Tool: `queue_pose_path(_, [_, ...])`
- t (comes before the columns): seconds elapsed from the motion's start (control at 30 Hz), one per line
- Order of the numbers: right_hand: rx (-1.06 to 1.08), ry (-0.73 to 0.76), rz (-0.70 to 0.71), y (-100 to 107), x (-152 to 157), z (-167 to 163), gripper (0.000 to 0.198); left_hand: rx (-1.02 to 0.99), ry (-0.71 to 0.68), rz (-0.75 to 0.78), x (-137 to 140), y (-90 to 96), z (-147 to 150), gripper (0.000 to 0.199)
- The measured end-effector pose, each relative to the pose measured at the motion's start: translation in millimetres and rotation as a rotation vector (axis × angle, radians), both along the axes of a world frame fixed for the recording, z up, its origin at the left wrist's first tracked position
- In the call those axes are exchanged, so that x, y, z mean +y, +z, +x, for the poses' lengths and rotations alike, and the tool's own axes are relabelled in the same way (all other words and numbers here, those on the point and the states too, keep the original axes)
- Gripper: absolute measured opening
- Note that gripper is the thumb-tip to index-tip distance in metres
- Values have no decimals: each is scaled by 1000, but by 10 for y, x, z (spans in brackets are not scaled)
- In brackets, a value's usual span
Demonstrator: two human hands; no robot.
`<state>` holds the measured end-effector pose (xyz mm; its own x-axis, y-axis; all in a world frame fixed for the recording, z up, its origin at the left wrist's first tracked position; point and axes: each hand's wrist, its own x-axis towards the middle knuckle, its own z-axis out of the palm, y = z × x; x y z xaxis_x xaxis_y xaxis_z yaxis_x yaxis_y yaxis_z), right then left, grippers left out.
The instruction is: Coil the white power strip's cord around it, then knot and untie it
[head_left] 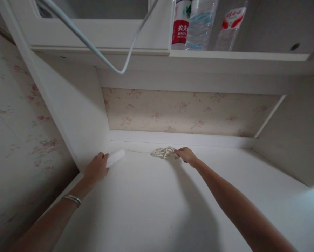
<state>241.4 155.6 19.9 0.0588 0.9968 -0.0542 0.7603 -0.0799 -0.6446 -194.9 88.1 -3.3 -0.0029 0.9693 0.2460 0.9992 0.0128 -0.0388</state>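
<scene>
My left hand (96, 166) is closed around the near end of a long white block that looks like a power strip (116, 157), at the left rear of the white desktop. From its far end a thin white cord (137, 151) runs right into a looped bundle of cable (162, 152) lying by the back edge. The fingers of my right hand (186, 155) close on the right end of that bundle, where a small plug-like end shows; its details are too small to tell.
White side panels (78, 105) and a back ledge (183, 137) enclose the white desktop (146, 203). Overhead, a shelf holds plastic bottles (201, 26) beside a cabinet door (99, 33). A pale cable (120, 71) hangs down in a loop in front.
</scene>
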Motion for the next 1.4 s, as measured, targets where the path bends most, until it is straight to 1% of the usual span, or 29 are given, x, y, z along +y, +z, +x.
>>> queue_pose_path(0.03, [-36, 2, 24, -11, -12, -38, 44, 60, -5, 51, -28, 7, 38, 41])
queue_pose_path(0.1, [-108, 17, 73, -35, -30, -108, 43, 110, -23, 87, -73, -14, 108, 37])
queue_pose_path(0.2, [-173, 28, 118, -62, -23, -169, 41, 57, -58, 96, -108, -113, 167, 35])
queue_pose_path(0.3, [-193, 41, 104, -63, 32, -178, 42, -35, -88, 96, -107, -219, 156, 33])
queue_pose_path(0.43, [-174, 74, 28, -37, 119, -234, 49, -115, -51, 28, -55, -265, 80, 36])
queue_pose_path(0.5, [-171, 97, 1, -24, 135, -314, 52, -91, -35, 26, -9, -255, 30, 36])
queue_pose_path(0.57, [-189, 108, 6, -12, 124, -416, 51, -35, 10, 50, 47, -240, -23, 37])
queue_pose_path(0.63, [-230, 89, 54, 1, 86, -514, 48, 28, 61, 83, 107, -223, -72, 38])
queue_pose_path(0.73, [-299, 32, 155, 29, -6, -604, 47, 90, 79, 104, 184, -177, -123, 39])
queue_pose_path(0.87, [-328, -19, 227, 95, -167, -574, 49, 93, 93, 64, 207, -58, -110, 36])
queue_pose_path(0.93, [-318, -33, 255, 117, -277, -519, 48, 61, 95, 90, 173, 8, -50, 38])
queue_pose_path(1.0, [-302, -27, 272, 103, -433, -476, 46, -4, 55, 143, 105, 65, 77, 38])
queue_pose_path(1.07, [-266, 15, 264, 40, -655, -479, 42, -112, -67, 166, -4, 105, 300, 32])
queue_pose_path(1.13, [-208, 107, 225, -64, -943, -543, 43, -263, -241, 126, -167, 123, 624, 30])
queue_pose_path(1.2, [-160, 252, 189, -184, -1266, -661, 48, -433, -354, 104, -384, 120, 1021, 32])
queue_pose_path(1.27, [-135, 434, 227, -297, -1571, -799, 48, -559, -395, 30, -632, 109, 1433, 39])
queue_pose_path(1.3, [-120, 521, 262, -348, -1700, -861, 43, -633, -411, -12, -756, 104, 1624, 38])
queue_pose_path(1.37, [-101, 622, 344, -446, -1886, -951, 28, -747, -552, -116, -974, 99, 1938, 30])
queue_pose_path(1.4, [-110, 631, 382, -493, -1941, -975, 27, -777, -638, -156, -1059, 98, 2054, 24])
